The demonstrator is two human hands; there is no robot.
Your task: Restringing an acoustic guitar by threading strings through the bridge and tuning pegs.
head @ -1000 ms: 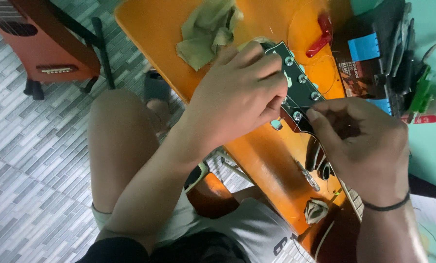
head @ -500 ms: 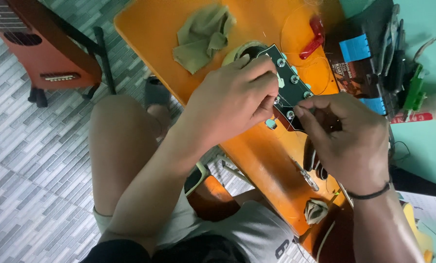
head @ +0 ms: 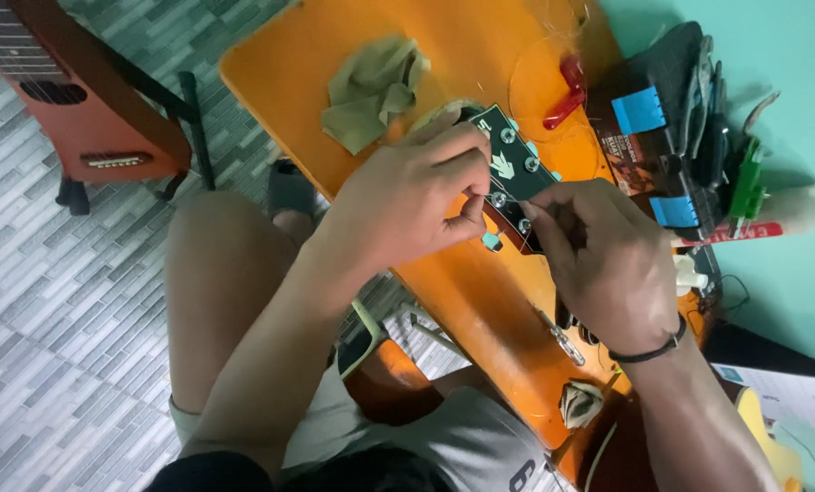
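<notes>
A black guitar headstock (head: pixel 514 164) with silver tuning posts and pale green tuner knobs lies on an orange table (head: pixel 480 55). My left hand (head: pixel 412 196) grips the headstock's near edge, fingers curled over it by a tuner post. My right hand (head: pixel 603 260) covers the neck just below the headstock, its fingertips pinched together at a tuning post; a thin string seems to run there, but it is too fine to tell. A black band circles my right wrist.
A crumpled olive cloth (head: pixel 369 91) and a red tool (head: pixel 567 91) lie farther up the table. A dark pouch of tools (head: pixel 690 137) sits at the right edge. A brown acoustic guitar (head: pixel 70 100) stands on the tiled floor, left. My bare knee (head: pixel 225 273) is below the table.
The view has shifted slightly. My right hand has slid up the neck and closed in on the tuning post, while my left hand keeps its hold on the headstock.
</notes>
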